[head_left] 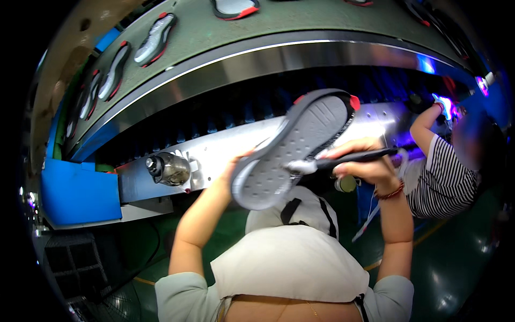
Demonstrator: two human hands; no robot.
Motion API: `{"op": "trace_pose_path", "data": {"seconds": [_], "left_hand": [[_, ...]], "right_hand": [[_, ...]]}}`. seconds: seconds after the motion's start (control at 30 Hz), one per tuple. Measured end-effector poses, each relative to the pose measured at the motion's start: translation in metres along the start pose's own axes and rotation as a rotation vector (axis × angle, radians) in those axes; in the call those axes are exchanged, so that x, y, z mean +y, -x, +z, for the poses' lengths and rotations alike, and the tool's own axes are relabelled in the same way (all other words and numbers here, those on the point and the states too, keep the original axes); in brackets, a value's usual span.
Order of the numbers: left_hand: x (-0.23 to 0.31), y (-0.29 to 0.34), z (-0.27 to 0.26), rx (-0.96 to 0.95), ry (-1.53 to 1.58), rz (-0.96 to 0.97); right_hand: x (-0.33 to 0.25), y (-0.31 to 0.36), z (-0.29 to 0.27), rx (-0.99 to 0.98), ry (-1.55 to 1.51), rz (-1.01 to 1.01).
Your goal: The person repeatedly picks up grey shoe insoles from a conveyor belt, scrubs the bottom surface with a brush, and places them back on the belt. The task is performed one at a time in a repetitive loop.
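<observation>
A grey shoe sole (pixel 308 126) with a dark rim and red accents is held up, its dimpled inner face toward me. My left hand (pixel 237 162) grips it by its left edge; most of the fingers are hidden behind the sole. In my right hand (pixel 371 163) is a brush (pixel 351 159) with a dark handle, pinched between thumb and fingers. Its pale, blurred head touches the dimpled area near the sole's lower right edge.
Beyond a metal rim, a green conveyor belt (pixel 198 33) carries several similar soles (pixel 155 40). A metal shelf (pixel 220 145) below holds a clear bottle (pixel 170 168). To the right, a co-worker in a striped shirt (pixel 445 180) reaches toward purple light. A blue box (pixel 80 190) stands left.
</observation>
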State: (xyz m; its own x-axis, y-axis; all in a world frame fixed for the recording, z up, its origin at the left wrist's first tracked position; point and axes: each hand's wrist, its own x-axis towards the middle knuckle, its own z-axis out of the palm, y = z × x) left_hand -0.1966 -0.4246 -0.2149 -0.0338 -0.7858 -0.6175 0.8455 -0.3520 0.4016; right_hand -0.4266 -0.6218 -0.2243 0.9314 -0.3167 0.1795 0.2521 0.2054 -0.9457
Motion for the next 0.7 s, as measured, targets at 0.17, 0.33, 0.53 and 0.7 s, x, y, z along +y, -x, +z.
{"op": "trace_pose_path", "data": {"seconds": [0.17, 0.33, 0.53, 0.7], "left_hand": [[-0.022, -0.010, 0.000, 0.064, 0.045, 0.107], [-0.036, -0.010, -0.005, 0.227, -0.049, 0.169], [0.016, 0.020, 0.039, -0.074, -0.171, 0.638], [0.163, -0.009, 0.070, -0.249, -0.170, 1.095]], "right_hand": [[0.052, -0.001, -0.024, 0.478, 0.132, -0.015], [0.063, 0.014, 0.023, 0.679, 0.155, 0.071], [0.069, 0.065, 0.010, 0.568, -0.616, -0.331], [0.082, 0.068, 0.005, 0.615, -0.657, -0.206]]}}
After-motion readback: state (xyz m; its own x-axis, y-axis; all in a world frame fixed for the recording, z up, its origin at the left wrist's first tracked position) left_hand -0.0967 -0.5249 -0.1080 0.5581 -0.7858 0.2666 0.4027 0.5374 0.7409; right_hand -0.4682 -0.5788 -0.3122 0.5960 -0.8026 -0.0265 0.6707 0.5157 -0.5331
